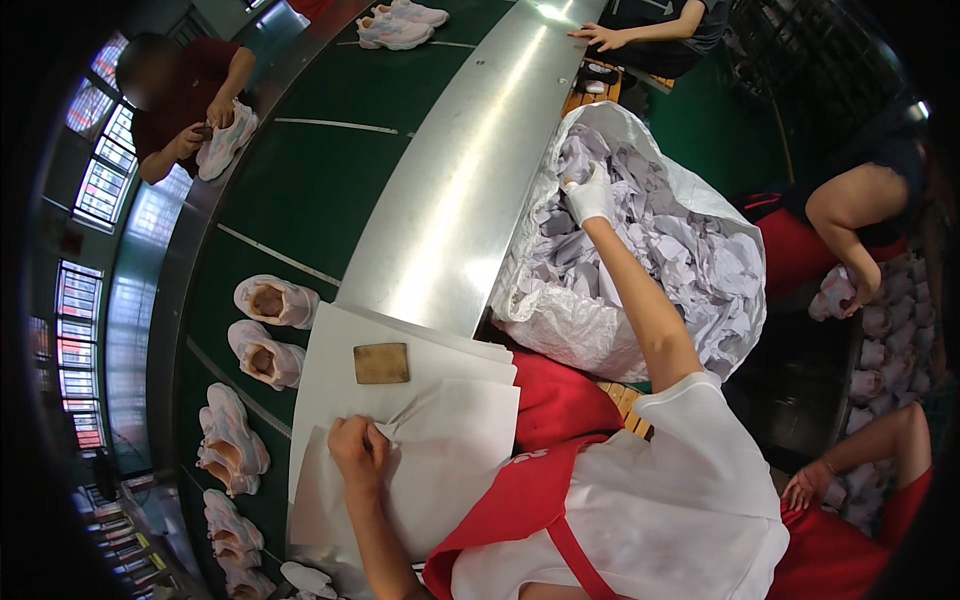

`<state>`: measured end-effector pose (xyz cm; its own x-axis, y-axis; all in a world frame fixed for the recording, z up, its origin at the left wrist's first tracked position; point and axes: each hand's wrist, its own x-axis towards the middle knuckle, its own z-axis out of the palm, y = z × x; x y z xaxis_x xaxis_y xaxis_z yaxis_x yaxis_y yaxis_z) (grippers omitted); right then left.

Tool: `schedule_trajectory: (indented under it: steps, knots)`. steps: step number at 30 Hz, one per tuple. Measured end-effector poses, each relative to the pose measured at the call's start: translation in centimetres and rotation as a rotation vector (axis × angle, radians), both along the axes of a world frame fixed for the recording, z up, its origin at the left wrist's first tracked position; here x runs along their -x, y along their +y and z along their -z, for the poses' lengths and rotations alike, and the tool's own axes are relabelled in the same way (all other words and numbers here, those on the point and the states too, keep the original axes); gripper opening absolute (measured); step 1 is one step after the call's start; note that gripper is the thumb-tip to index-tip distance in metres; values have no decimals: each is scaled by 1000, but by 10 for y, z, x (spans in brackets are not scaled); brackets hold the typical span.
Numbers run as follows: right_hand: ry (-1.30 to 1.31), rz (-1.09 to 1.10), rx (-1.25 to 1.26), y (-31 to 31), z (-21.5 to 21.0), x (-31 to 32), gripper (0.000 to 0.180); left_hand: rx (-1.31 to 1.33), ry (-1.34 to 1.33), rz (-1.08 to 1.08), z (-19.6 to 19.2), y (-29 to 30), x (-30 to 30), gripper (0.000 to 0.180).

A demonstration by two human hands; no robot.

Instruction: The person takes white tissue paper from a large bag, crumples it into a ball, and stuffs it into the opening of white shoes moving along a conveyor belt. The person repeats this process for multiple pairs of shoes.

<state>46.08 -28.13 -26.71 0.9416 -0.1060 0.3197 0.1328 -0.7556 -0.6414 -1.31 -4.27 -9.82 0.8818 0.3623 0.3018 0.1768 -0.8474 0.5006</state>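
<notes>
My left hand (360, 452) is bare and closed, pinching the edge of a white paper sheet (455, 425) that creases beside the fingers. This sheet lies on a stack of flat white paper (335, 345) at the bench edge. A brownish rectangular block (381, 363) rests on the stack above my left hand. My right hand (590, 197), in a white glove, reaches over a large white woven sack (560, 325). Its fingers close around a crumpled paper wad (582, 150) at the sack's far side. Many more crumpled paper wads (690, 265) fill the sack.
A green conveyor belt (320, 180) carries pale sneakers (265, 355) on my left. A shiny metal ledge (450, 200) runs between belt and sack. Across the belt, a person (190, 110) handles a shoe. Other people work at the far end and on the right, near rows of shoes (890, 340).
</notes>
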Motion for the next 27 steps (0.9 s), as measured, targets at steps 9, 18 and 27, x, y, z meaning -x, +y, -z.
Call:
schedule_trajectory:
  steps: [9,18,27]
  knots:
    - [91,-64,-385,-106,77,-60,30,-21,-21,23,0,2,-5,11]
    - [546,-329,-1082,-118,-48,23,71,21,-46,2,-16,-4,1,4]
    - [56,-949,-698,22,-228,197,22,-123,-271,211,-61,-16,25,9]
